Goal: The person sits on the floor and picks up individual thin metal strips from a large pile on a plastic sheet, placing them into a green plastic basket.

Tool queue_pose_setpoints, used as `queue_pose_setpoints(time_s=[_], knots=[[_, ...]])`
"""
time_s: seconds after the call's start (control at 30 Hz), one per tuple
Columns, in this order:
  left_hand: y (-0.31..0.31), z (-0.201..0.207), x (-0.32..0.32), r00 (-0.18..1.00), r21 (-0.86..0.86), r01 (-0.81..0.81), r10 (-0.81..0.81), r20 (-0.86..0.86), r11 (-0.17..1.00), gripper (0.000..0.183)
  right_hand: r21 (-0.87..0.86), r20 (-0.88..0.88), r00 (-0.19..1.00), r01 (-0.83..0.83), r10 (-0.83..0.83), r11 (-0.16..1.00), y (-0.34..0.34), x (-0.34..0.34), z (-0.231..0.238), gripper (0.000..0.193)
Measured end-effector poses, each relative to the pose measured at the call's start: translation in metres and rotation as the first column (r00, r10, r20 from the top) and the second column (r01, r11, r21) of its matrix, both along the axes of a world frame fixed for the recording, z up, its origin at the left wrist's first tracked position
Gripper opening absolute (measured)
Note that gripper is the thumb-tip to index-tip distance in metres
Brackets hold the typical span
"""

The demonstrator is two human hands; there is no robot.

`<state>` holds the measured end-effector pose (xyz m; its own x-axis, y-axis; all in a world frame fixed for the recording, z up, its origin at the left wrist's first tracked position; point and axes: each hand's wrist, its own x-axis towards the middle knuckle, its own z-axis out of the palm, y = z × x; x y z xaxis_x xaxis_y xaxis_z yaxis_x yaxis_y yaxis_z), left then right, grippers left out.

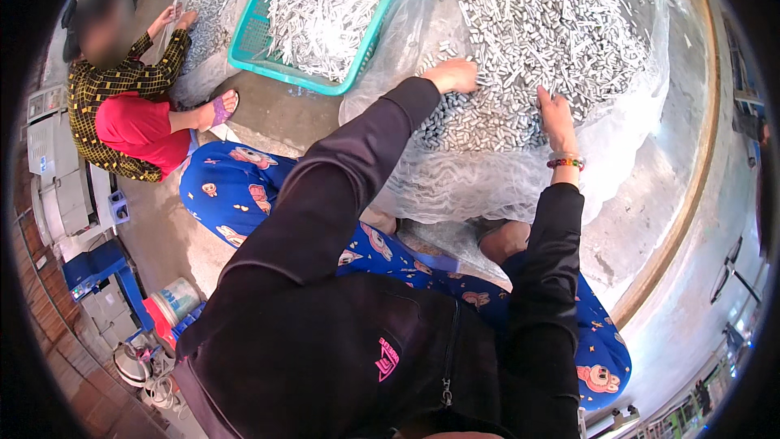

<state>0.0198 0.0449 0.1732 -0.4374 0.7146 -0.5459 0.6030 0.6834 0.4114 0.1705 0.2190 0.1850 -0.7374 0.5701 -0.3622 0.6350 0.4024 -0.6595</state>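
A large heap of small silvery metal pieces point(536, 24), short and tube-like, lies on a clear plastic sheet point(455, 187) on the floor before me. My left hand point(453, 76) is at the heap's near left side, closed, with its fingers curled down; whatever is in them is hidden. Darker grey pieces point(459, 114) lie just below it. My right hand point(556, 120), a beaded bracelet on its wrist, rests at the near right part of the heap. Its thumb stands apart from its fingers, and I see nothing held there.
A teal plastic basket point(305, 84) of longer silvery strips stands left of the heap. Farther left, a co-worker point(122, 106) sits with hands at another pile point(207, 20). A bucket point(175, 302) and boxy equipment point(65, 171) are at the left. A raised ledge point(691, 215) runs along the right.
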Motion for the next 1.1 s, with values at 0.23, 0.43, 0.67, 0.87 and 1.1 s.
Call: queue_pose_setpoints(time_s=[0.23,0.43,0.67,0.87,1.1], knots=[[-0.003,-0.010,-0.031,0.988,0.132,-0.151,0.144,0.061,0.980,0.050,0.190,0.298,0.933,-0.263,0.200,0.946,-0.068,-0.047,-0.010,0.051],[-0.007,-0.015,-0.018,0.978,0.047,0.202,-0.204,0.047,0.978,0.048,0.132,0.422,0.869,-0.341,0.258,0.931,-0.075,-0.035,-0.013,0.040],[0.014,-0.009,-0.061,0.871,0.090,-0.334,0.271,0.409,0.938,0.037,-0.867,0.032,0.993,0.085,-0.114,0.491,-0.016,0.015,0.000,0.019],[0.048,-0.025,-0.021,0.952,0.124,-0.305,0.305,0.016,0.944,0.040,-0.936,-0.152,0.890,0.010,-0.431,0.351,-0.010,0.018,0.028,0.026],[0.022,-0.019,-0.006,0.969,0.279,-0.017,-0.053,0.242,0.960,0.048,0.230,0.172,0.985,-0.055,0.015,0.972,0.024,-0.050,-0.044,0.044]])
